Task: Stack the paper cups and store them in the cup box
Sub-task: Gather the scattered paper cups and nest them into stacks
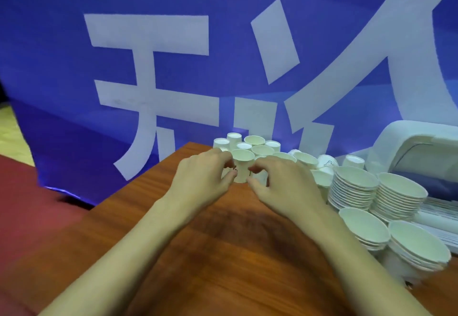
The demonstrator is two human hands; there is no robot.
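left grip [205, 179] pinches paper cup [241, 164] from its left | right grip [280, 184] pinches its right side | cup upright between both, on table [223, 253], fronting loose cups [255, 142]

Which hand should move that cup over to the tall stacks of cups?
Probably the right hand. Both hands are at the paper cup, but the stacks stand to its right, close beside the right hand. The left hand would have to reach across.
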